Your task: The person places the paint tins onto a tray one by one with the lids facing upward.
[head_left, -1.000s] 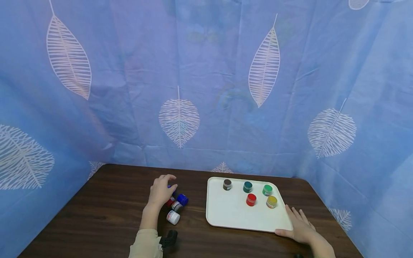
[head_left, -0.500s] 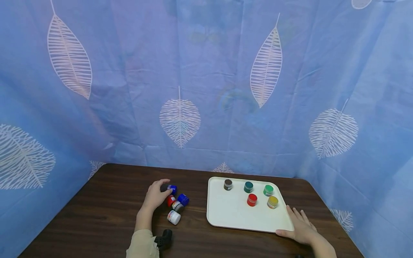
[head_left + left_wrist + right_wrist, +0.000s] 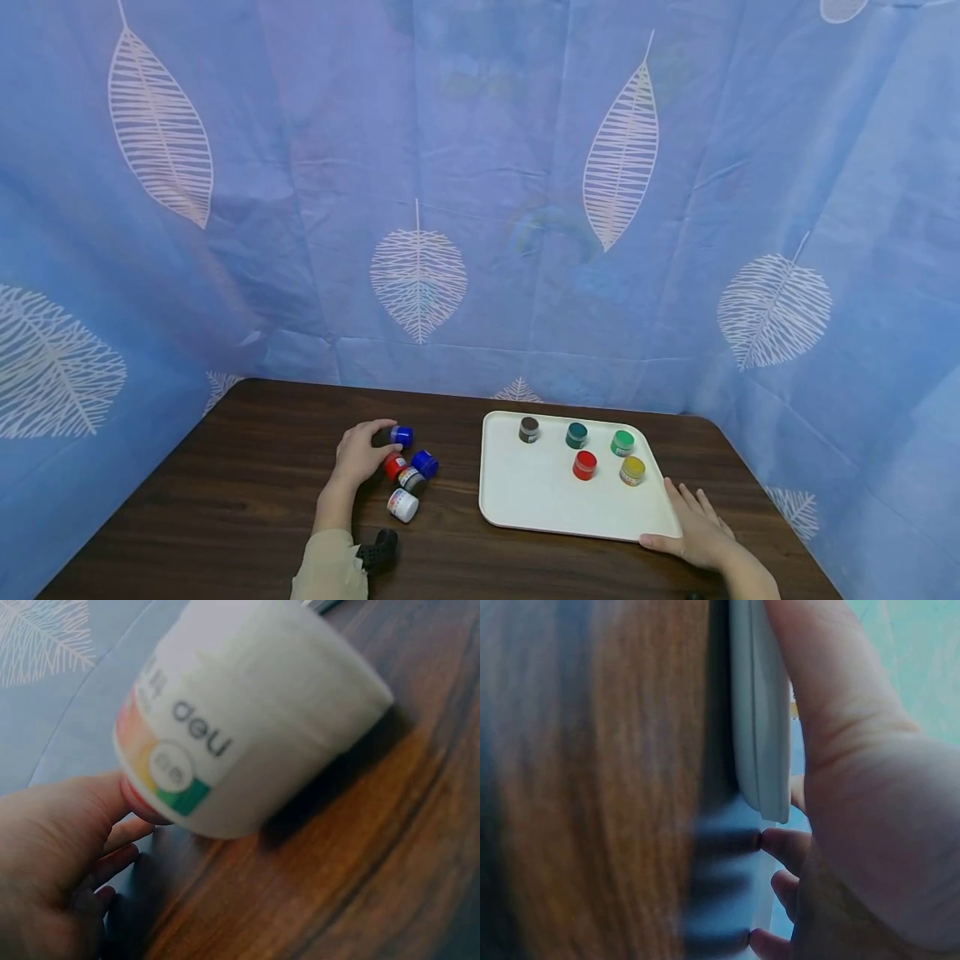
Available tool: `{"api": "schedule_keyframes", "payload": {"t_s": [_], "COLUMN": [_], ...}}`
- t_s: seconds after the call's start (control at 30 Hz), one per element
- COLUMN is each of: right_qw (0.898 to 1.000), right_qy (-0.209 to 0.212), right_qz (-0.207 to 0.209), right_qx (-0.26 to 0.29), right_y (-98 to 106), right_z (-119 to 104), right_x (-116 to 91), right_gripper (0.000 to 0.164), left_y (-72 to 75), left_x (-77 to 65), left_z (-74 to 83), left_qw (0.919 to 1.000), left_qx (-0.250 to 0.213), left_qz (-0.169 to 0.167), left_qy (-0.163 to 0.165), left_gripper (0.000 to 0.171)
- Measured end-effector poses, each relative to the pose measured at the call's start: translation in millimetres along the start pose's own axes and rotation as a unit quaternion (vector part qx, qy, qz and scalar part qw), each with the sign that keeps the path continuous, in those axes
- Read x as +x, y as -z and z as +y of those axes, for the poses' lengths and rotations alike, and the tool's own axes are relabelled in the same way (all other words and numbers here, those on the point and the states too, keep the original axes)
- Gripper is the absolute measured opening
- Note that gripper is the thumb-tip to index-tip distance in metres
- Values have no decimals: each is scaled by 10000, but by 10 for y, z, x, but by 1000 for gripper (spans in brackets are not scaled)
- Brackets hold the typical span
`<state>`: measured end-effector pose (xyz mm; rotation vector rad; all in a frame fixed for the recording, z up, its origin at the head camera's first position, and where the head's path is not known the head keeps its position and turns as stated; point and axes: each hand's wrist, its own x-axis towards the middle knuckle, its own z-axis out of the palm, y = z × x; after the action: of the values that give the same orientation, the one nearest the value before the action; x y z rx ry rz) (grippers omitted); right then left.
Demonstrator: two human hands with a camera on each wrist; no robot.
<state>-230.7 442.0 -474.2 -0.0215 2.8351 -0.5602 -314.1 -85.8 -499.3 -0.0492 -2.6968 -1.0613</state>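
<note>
My left hand (image 3: pixel 356 457) has its thumb and index finger on either side of a dark-and-blue paint jar (image 3: pixel 402 437) that lies on its side. Close by lie a red jar (image 3: pixel 395 466), a blue jar (image 3: pixel 425 464), a dark jar with a white label (image 3: pixel 411 480) and a white jar (image 3: pixel 402 505). That white jar (image 3: pixel 255 712) fills much of the left wrist view and hides part of the fingers. At the right, my right hand (image 3: pixel 697 529) rests along the corner of the white tray (image 3: pixel 525 500), thumb at its near edge and fingers spread and fairly straight.
Several paint jars stand on the tray: brown (image 3: pixel 528 430), teal (image 3: pixel 576 435), green (image 3: pixel 622 442), red (image 3: pixel 584 465) and yellow (image 3: pixel 632 471). The dark wooden table (image 3: pixel 225 500) ends at a blue leaf-patterned cloth (image 3: pixel 480 292).
The left hand has moved slightly left and down from over the jars, its thumb and index finger now at the dark-and-blue one. The right hand and tray hold still.
</note>
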Motion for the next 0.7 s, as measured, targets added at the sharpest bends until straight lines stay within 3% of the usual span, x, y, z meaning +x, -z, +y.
{"api": "schedule_keyframes", "payload": {"t_s": [0.3, 0.7], "right_qw": [10000, 9999], "right_qy": [-60, -60], "right_qz": [-10, 55], "right_qx": [7, -122], "right_y": [1, 5], "right_z": [-12, -27], "right_x": [-7, -30], "right_gripper": [114, 113], "left_y": [-4, 79], "left_x": [28, -19], "left_z": [14, 123], "left_qw": [9996, 9923], "left_qx": [-61, 435], "left_qz": [205, 1049], "left_qy": [187, 503], "left_gripper": [35, 37]}}
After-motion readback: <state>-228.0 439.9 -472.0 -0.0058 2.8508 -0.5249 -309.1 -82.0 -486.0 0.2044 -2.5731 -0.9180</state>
